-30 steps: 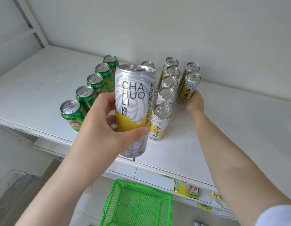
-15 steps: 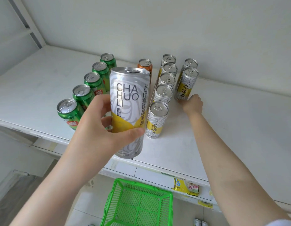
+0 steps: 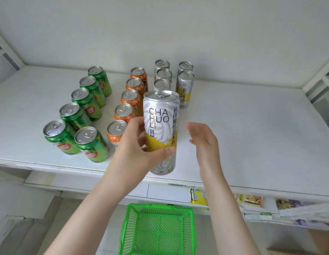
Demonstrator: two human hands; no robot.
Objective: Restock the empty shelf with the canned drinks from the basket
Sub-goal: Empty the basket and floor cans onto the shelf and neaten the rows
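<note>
**— Where is the can right now?**

— In my left hand (image 3: 135, 150). My fingers wrap the left side of the tall silver-and-yellow can (image 3: 160, 115) and my thumb presses across its yellow band in front. I hold it upright, above the front of the shelf (image 3: 252, 135), its base over the front edge.

**— And your other hand?**

— My right hand (image 3: 204, 138) is just to the right of the can, not touching it. The fingers are loose and apart, and it holds nothing.

**— What stands on the shelf?**

— Six green cans (image 3: 86, 103) on the left, five in a line running back and one more beside the front one. Next to them is a row of five orange cans (image 3: 129, 97). Behind the can I hold, three silver cans (image 3: 163, 75) show in a row. Two more of the same kind (image 3: 185, 85) stand just right of those, one behind the other.

**— And the basket?**

— The green basket (image 3: 127, 232) sits below the shelf, between my forearms. Only its mesh bottom shows inside. Some snack packets (image 3: 197, 196) lie on the lower shelf to its right.
</note>
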